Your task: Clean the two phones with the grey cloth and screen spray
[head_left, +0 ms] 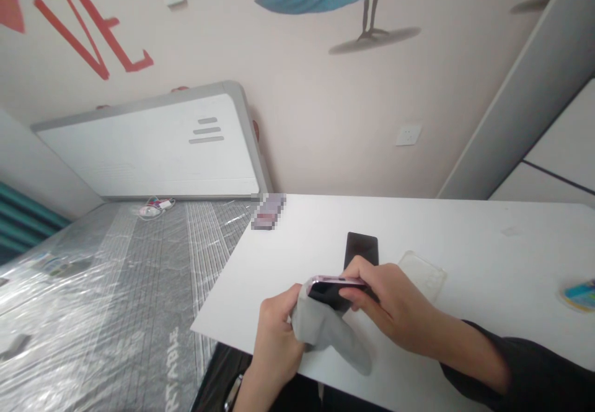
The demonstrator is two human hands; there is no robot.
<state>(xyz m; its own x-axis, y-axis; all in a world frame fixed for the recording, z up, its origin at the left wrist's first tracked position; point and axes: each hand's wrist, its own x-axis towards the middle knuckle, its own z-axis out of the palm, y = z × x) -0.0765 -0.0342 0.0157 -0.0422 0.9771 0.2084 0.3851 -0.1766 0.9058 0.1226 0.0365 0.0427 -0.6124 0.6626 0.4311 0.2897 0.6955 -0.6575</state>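
Low over the white table, my right hand (395, 297) grips one end of a smartphone (330, 294) with a pinkish edge, thumb and fingers on opposite sides. My left hand (279, 331) is closed around a grey cloth (320, 325), which wraps the phone's left end and hangs down toward the table. Behind the hands lies a dark, flat, phone-shaped object (361, 246), its near end hidden by my right hand. A clear phone case (423, 274) rests on the table just beyond my right wrist.
The white table (488, 245) meets the wall at the back. A blurred-out item (268, 211) sits at its far left corner, and a round blue-and-yellow object (579, 294) at the right. To the left is a plastic-covered mattress (139, 288) with a white headboard (153, 145) and a coiled cable (155, 208).
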